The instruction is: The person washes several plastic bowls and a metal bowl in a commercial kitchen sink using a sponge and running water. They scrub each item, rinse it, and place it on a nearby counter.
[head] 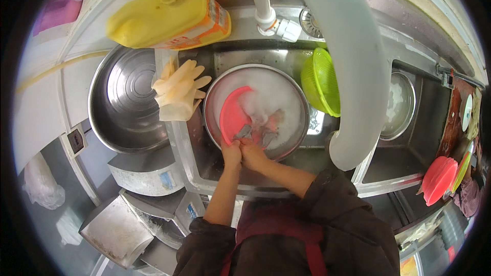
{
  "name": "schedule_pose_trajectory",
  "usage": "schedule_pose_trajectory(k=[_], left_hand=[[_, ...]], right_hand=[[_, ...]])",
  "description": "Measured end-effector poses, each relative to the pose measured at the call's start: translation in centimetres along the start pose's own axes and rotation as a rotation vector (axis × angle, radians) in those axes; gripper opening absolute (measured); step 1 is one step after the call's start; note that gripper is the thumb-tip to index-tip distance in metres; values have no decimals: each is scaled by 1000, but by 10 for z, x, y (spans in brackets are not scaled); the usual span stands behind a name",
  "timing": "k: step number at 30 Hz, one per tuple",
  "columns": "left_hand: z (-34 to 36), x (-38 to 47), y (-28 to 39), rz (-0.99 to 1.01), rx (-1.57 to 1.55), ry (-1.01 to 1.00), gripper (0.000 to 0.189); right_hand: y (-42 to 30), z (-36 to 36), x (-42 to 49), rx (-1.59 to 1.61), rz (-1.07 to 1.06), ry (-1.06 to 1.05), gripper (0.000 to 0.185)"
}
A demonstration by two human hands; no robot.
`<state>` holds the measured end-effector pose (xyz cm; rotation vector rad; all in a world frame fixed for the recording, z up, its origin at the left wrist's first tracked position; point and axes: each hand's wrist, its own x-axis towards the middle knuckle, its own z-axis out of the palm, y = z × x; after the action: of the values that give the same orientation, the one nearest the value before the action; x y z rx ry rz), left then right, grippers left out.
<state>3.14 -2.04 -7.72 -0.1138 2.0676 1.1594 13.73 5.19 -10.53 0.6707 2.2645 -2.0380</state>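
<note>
A round metal basin [303, 122] of sudsy water sits in the steel sink [191, 161] before me. In it, partly under the suds, a pink plastic basket or bowl [232, 113] is tilted. My left hand [231, 154] is closed on the pink vessel's near rim. Beside it, touching it, my right hand [252, 154] is closed on a grey cloth [244, 132], whose exact shape the foam hides. Something reddish, too blurred to name, lies in the foam right of the cloth.
A yellow jug [172, 15] stands behind left, rubber gloves [180, 88] on the sink's left edge by a large steel bowl [134, 96]. A green colander [322, 80] leans right of the basin. A thick pale pipe [356, 65] arches overhead. Far right, a person [468, 195] is near pink baskets [439, 180].
</note>
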Motion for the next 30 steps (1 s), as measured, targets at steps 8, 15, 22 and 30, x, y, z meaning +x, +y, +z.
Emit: schedule_pose_trajectory(k=[8, 15, 22, 30], left_hand=[[-21, 7, -5, -129, -51, -86, 52], [-12, 7, -2, -28, -178, -18, 50], [-28, 16, 52, -288, -48, -162, 52], [-7, -8, -7, -69, -142, -35, 56]], right_hand=[[53, -19, -7, -444, -42, -113, 56], [-2, 1, -21, -11, -77, -65, 50], [83, -43, 2, -254, -83, 16, 40], [6, 10, -8, -40, -106, -54, 33]])
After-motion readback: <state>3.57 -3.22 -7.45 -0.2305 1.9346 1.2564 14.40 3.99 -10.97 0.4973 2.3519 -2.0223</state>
